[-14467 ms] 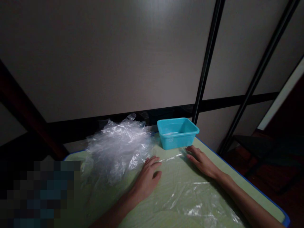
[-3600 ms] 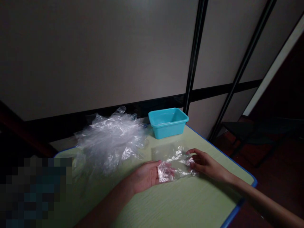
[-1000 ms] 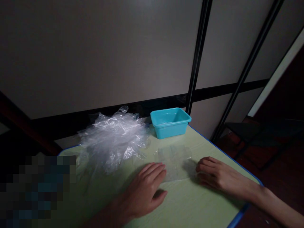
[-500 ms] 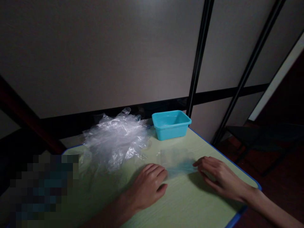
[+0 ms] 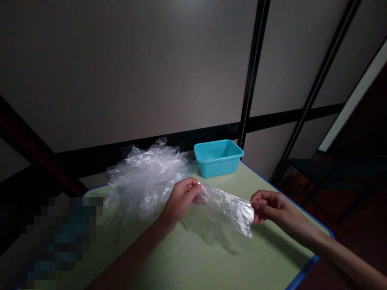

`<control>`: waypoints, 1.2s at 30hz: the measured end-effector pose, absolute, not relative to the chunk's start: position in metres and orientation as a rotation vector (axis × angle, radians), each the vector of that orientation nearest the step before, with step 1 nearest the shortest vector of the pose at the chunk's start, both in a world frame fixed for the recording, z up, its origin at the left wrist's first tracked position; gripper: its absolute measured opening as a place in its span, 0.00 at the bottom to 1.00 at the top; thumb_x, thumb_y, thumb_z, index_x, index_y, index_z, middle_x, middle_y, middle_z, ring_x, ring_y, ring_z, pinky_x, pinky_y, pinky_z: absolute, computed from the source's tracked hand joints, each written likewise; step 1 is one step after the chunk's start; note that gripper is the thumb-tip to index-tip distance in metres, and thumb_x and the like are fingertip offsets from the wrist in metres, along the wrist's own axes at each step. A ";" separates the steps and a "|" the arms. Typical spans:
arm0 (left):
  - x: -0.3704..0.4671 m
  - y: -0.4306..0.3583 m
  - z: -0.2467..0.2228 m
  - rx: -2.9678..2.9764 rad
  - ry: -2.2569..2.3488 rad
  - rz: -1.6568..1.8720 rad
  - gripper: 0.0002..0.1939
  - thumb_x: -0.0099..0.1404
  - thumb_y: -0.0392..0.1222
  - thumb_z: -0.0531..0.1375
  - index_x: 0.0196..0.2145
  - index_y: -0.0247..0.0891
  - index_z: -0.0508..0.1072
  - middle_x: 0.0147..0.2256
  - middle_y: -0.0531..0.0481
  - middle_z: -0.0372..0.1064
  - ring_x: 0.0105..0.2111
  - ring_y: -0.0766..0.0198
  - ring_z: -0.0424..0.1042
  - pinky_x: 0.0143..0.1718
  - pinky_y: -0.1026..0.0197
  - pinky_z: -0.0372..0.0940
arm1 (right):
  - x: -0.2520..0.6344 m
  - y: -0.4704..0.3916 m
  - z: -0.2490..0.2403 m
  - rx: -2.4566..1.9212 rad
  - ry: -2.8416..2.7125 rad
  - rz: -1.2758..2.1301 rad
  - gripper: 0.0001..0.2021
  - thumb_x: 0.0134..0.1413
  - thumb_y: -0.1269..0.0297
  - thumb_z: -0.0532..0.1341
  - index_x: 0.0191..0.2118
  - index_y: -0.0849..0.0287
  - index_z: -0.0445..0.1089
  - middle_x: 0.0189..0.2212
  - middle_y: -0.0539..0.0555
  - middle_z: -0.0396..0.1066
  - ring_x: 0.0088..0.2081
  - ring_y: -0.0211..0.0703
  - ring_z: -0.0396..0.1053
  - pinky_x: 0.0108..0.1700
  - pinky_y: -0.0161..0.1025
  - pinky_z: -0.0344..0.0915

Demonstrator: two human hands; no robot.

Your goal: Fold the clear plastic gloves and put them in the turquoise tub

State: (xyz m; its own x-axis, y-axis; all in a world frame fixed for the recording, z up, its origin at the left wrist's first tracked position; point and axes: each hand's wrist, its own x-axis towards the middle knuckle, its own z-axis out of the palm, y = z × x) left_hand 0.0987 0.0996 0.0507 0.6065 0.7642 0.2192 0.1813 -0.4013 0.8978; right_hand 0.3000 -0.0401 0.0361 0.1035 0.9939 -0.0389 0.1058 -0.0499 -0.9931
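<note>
A crinkled, see-through plastic glove (image 5: pixel 231 205) is stretched between my two hands, lifted above the table. My left hand (image 5: pixel 183 197) pinches its left end between thumb and fingers. At the other end, my right hand (image 5: pixel 267 205) is closed on the edge, thumb against fingers. Left of and behind my left hand lies a large loose heap of clear plastic gloves (image 5: pixel 148 173), with rounded finger-like tips sticking up at its top. Behind the held glove stands a turquoise plastic basin (image 5: pixel 219 163), touched by neither hand.
The pale green table (image 5: pixel 187 262) has a blue edge. Right behind it rises a sliding-door wardrobe (image 5: pixel 151 72) with dark frames. A dark chair (image 5: pixel 332 173) stands off to the right. A pixelated patch hides the lower left.
Both hands have closed on the glove that lay flat on the table and raised it. My left hand moved up and slightly left; the heap and basin stayed put.
</note>
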 end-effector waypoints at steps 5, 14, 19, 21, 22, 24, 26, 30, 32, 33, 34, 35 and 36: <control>0.130 0.128 0.021 2.061 0.742 0.744 0.07 0.55 0.37 0.52 0.21 0.36 0.64 0.17 0.56 0.63 0.18 0.66 0.67 0.20 0.67 0.60 | 0.296 -0.037 0.011 -1.422 -1.058 1.300 0.16 0.43 0.52 0.60 0.26 0.60 0.60 0.20 0.50 0.70 0.21 0.35 0.68 0.24 0.32 0.63; 0.158 0.128 0.010 2.400 0.647 0.810 0.14 0.57 0.34 0.55 0.42 0.33 0.66 0.45 0.43 0.65 0.46 0.57 0.63 0.49 0.56 0.56 | 0.302 -0.048 0.005 -1.624 -1.354 1.263 0.11 0.50 0.56 0.54 0.29 0.59 0.57 0.18 0.49 0.68 0.17 0.35 0.66 0.19 0.31 0.60; 0.117 0.111 0.011 2.484 0.653 0.809 0.12 0.57 0.30 0.53 0.39 0.35 0.67 0.41 0.46 0.66 0.44 0.58 0.65 0.47 0.56 0.59 | 0.301 -0.023 0.019 -1.666 -1.817 0.448 0.12 0.57 0.64 0.49 0.43 0.61 0.65 0.40 0.59 0.70 0.39 0.44 0.69 0.40 0.43 0.66; 0.094 0.102 0.004 2.547 0.666 0.781 0.13 0.57 0.29 0.52 0.40 0.36 0.66 0.41 0.46 0.67 0.43 0.59 0.65 0.46 0.57 0.61 | 0.296 -0.008 0.015 -1.653 -1.994 0.280 0.19 0.58 0.63 0.48 0.54 0.63 0.57 0.53 0.62 0.60 0.51 0.48 0.60 0.51 0.47 0.58; 0.084 0.097 0.000 2.594 0.670 0.766 0.14 0.57 0.30 0.53 0.42 0.36 0.66 0.42 0.46 0.66 0.44 0.59 0.65 0.46 0.57 0.61 | 0.293 -0.001 0.011 -1.645 -2.090 0.229 0.23 0.58 0.62 0.48 0.58 0.65 0.51 0.57 0.63 0.53 0.56 0.49 0.53 0.55 0.48 0.54; 0.068 0.090 -0.008 2.697 0.679 0.746 0.18 0.56 0.31 0.53 0.45 0.38 0.64 0.45 0.46 0.65 0.46 0.58 0.64 0.48 0.55 0.60 | 0.286 0.011 -0.001 -1.636 -2.251 0.163 0.29 0.59 0.56 0.47 0.60 0.68 0.44 0.60 0.64 0.41 0.60 0.49 0.41 0.58 0.50 0.46; 0.058 0.087 -0.015 2.756 0.690 0.756 0.20 0.56 0.32 0.54 0.47 0.39 0.64 0.47 0.45 0.64 0.47 0.56 0.63 0.49 0.53 0.60 | 0.282 0.019 -0.011 -1.641 -2.340 0.115 0.31 0.59 0.52 0.44 0.61 0.69 0.40 0.61 0.64 0.36 0.61 0.50 0.35 0.59 0.52 0.41; 0.052 0.089 -0.020 2.716 0.749 0.831 0.17 0.57 0.33 0.53 0.46 0.39 0.64 0.46 0.45 0.65 0.46 0.56 0.65 0.48 0.54 0.62 | 0.279 0.021 -0.021 -1.666 -2.385 0.059 0.32 0.59 0.50 0.43 0.61 0.69 0.39 0.60 0.65 0.37 0.61 0.51 0.36 0.59 0.54 0.40; 0.052 0.090 -0.018 2.697 0.745 0.828 0.16 0.59 0.33 0.51 0.46 0.38 0.64 0.46 0.45 0.66 0.46 0.58 0.65 0.48 0.55 0.62 | 0.280 0.019 -0.021 -1.684 -2.385 0.043 0.32 0.59 0.49 0.43 0.61 0.69 0.40 0.60 0.65 0.38 0.61 0.51 0.36 0.58 0.54 0.40; 0.051 0.089 -0.016 2.709 0.713 0.799 0.16 0.59 0.33 0.51 0.47 0.38 0.64 0.47 0.45 0.65 0.47 0.58 0.64 0.49 0.55 0.61 | 0.280 0.018 -0.021 -1.697 -2.383 0.038 0.33 0.59 0.49 0.43 0.61 0.69 0.40 0.60 0.65 0.38 0.61 0.51 0.37 0.58 0.55 0.41; 0.051 0.088 -0.014 2.736 0.662 0.746 0.18 0.60 0.33 0.50 0.48 0.38 0.63 0.48 0.45 0.64 0.49 0.59 0.63 0.50 0.56 0.60 | 0.281 0.017 -0.021 -1.712 -2.382 0.033 0.33 0.59 0.48 0.42 0.61 0.69 0.39 0.60 0.65 0.38 0.61 0.51 0.36 0.58 0.54 0.41; 0.050 0.087 -0.012 2.772 0.601 0.669 0.20 0.60 0.33 0.51 0.51 0.38 0.61 0.51 0.45 0.62 0.51 0.59 0.60 0.52 0.55 0.58 | 0.281 0.017 -0.021 -1.723 -2.381 0.030 0.33 0.59 0.48 0.42 0.61 0.68 0.39 0.60 0.65 0.38 0.61 0.51 0.36 0.58 0.54 0.41; 0.050 0.085 -0.009 2.809 0.538 0.577 0.22 0.60 0.33 0.51 0.53 0.38 0.59 0.54 0.46 0.58 0.53 0.59 0.57 0.53 0.55 0.55 | 0.282 0.016 -0.021 -1.730 -2.382 0.025 0.33 0.59 0.48 0.42 0.61 0.68 0.39 0.60 0.65 0.38 0.61 0.51 0.36 0.58 0.54 0.41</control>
